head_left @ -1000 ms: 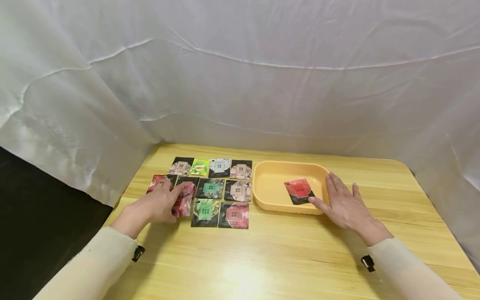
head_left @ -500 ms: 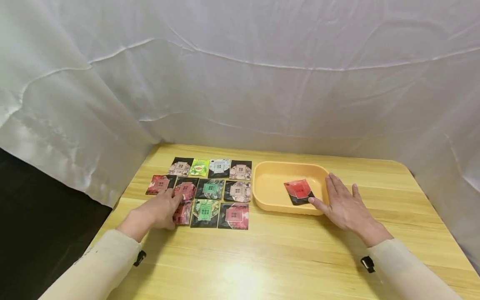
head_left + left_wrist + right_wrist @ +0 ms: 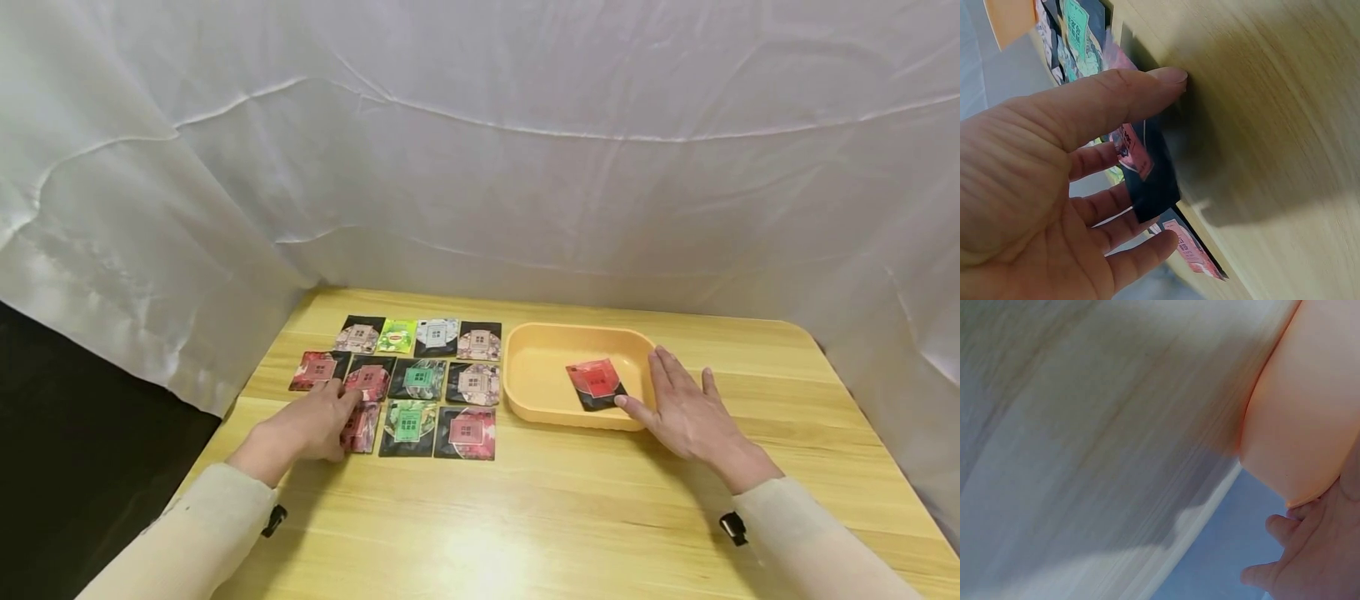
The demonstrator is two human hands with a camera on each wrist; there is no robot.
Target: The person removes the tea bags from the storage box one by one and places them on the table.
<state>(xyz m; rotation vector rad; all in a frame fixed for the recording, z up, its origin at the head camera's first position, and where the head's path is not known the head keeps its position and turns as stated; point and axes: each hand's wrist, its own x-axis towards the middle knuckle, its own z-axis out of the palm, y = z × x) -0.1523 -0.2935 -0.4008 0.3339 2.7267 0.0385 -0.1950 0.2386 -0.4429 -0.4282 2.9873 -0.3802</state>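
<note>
At the left end of the front row, my left hand (image 3: pixel 318 421) pinches a pink and black tea sachet (image 3: pixel 362 428) between thumb and fingers. The left wrist view shows this sachet (image 3: pixel 1147 172) tilted, partly hidden behind the thumb. Just behind the fingers lie another pink tea sachet (image 3: pixel 371 377) and a red one (image 3: pixel 319 369). My right hand (image 3: pixel 690 412) rests at the right end of a yellow tray (image 3: pixel 540 407), fingers straight along the rim. Its thumb reaches over the near right corner, close to a red and black tea sachet (image 3: pixel 597 383) inside the tray.
Several more sachets lie in rows left of the tray, among them a bright yellow-green one (image 3: pixel 397 336), a green-labelled one (image 3: pixel 407 427) and a pink one (image 3: pixel 465 432). A pale cloth (image 3: pixel 570 208) hangs behind the wooden table (image 3: pixel 525 517).
My left hand has moved the pink and black sachet toward me, into line with the front row, uncovering the red sachet behind. The right hand and tray have stayed in place.
</note>
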